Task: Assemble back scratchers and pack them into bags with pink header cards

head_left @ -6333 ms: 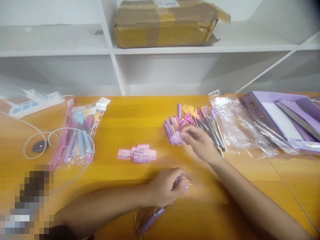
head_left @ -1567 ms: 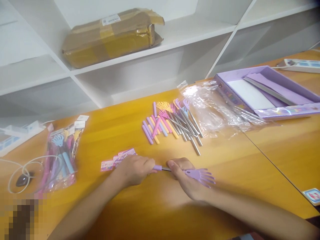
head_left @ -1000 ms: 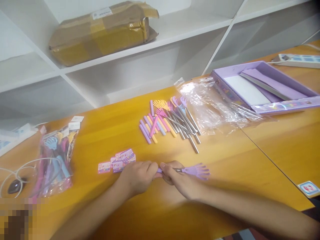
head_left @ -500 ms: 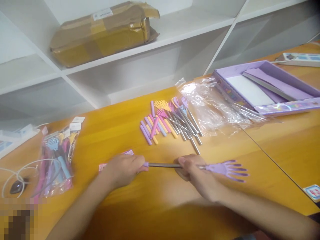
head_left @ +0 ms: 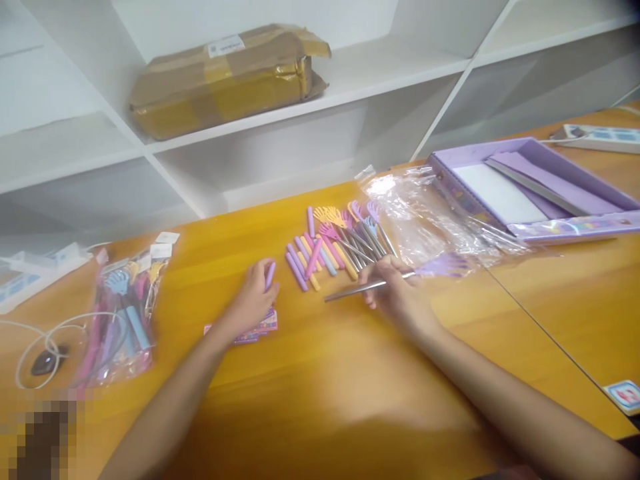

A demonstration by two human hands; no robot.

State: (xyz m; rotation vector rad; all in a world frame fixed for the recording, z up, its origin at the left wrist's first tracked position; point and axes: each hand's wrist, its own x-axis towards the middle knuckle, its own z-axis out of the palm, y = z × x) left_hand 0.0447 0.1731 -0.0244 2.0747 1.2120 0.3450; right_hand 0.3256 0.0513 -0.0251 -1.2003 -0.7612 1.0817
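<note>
Orange tabletop (head_left: 310, 407): right hand (head_left: 403, 297) grips purple-clawed rod (head_left: 350, 291), bare end aimed toward left hand (head_left: 249, 301), fingers clasping purple tube (head_left: 270, 275)!

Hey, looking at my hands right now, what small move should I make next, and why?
I'd probably lower the purple grip in your left hand onto the pile of loose grips: it is already off the metal rod, which your right hand holds near the other rods, and similar grips lie just beside it.
</note>
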